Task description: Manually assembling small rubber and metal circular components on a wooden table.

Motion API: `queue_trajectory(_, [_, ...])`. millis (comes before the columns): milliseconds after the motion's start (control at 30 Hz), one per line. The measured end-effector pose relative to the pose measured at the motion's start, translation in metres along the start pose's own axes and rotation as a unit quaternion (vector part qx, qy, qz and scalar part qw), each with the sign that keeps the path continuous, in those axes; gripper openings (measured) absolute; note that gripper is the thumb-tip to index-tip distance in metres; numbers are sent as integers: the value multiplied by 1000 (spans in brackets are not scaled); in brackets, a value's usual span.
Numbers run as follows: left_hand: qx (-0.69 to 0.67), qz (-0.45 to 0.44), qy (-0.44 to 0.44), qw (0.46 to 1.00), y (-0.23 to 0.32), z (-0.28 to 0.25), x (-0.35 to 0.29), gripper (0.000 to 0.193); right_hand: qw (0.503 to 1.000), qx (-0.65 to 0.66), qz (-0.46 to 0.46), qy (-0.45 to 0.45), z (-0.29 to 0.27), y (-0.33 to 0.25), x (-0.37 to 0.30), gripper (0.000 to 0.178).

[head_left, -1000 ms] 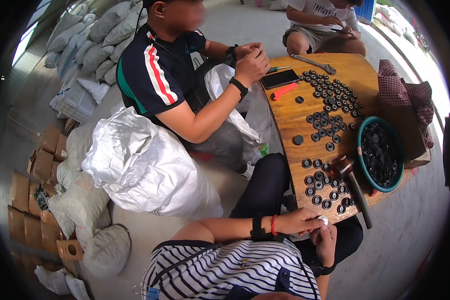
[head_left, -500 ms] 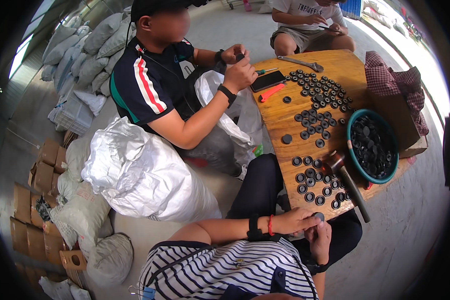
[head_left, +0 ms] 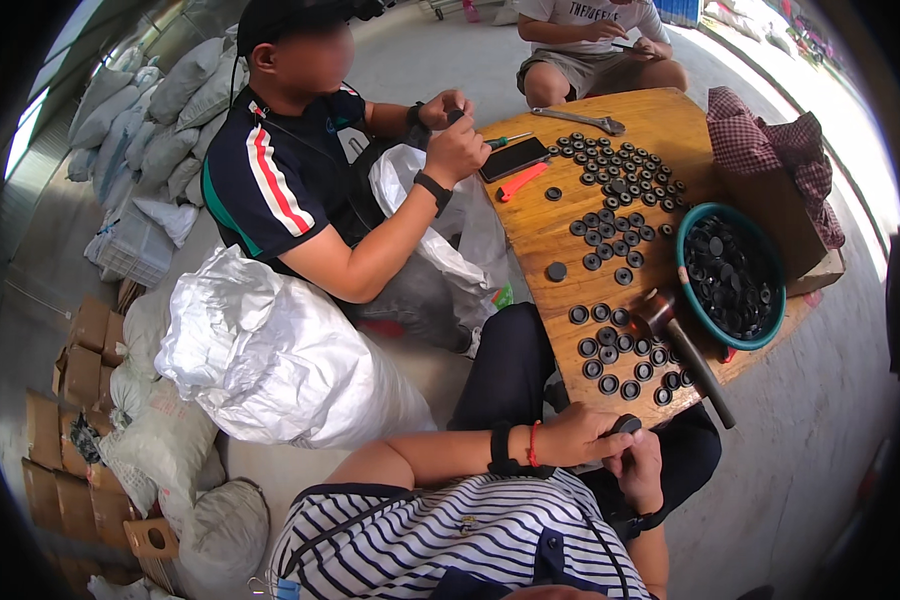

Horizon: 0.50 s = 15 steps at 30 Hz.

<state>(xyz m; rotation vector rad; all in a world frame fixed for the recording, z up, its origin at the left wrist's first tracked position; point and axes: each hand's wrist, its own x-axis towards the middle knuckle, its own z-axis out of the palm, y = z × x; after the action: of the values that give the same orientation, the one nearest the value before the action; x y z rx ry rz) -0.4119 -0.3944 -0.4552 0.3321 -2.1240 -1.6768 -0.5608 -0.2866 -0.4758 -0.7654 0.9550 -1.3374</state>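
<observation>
My left hand (head_left: pixel 576 436), with a black band and a red string at its wrist, pinches a small black round disc (head_left: pixel 626 425) just off the table's near edge. Against it, closed, is my right hand (head_left: pixel 640 470), its fingertips meeting at the underside of the disc. Part of the disc is hidden by fingers. Beyond my hands, several black rings (head_left: pixel 608 354) lie in loose groups on the wooden table (head_left: pixel 550 235). A mallet (head_left: pixel 692 350) rests among them, its handle sticking out past the near edge.
A green basin (head_left: pixel 682 285) full of black parts stands at the table's right, beside a cardboard box (head_left: pixel 770 220). A wrench (head_left: pixel 580 120), phone (head_left: pixel 515 158) and red cutter (head_left: pixel 522 183) lie farther off. A co-worker (head_left: pixel 300 190) sits left, near a white sack (head_left: pixel 280 350).
The table and surroundings have shifted slightly left and up in view. My hands stay together on the disc, which shows more of its dark side now.
</observation>
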Motion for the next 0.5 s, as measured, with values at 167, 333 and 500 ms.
queue_trajectory(167, [184, 152, 50, 970, 23, -30, 6, 33, 872, -438, -201, -78, 20, -80, 15, 21])
queue_trajectory(333, [146, 315, 157, 924, 85, -49, 7, 19, 705, -607, -363, -55, 63, -140, 13, 26])
queue_trajectory(500, [94, 443, 152, 879, 124, -60, 0, 25, 682, -410, -604, 47, 107, -137, 6, 30])
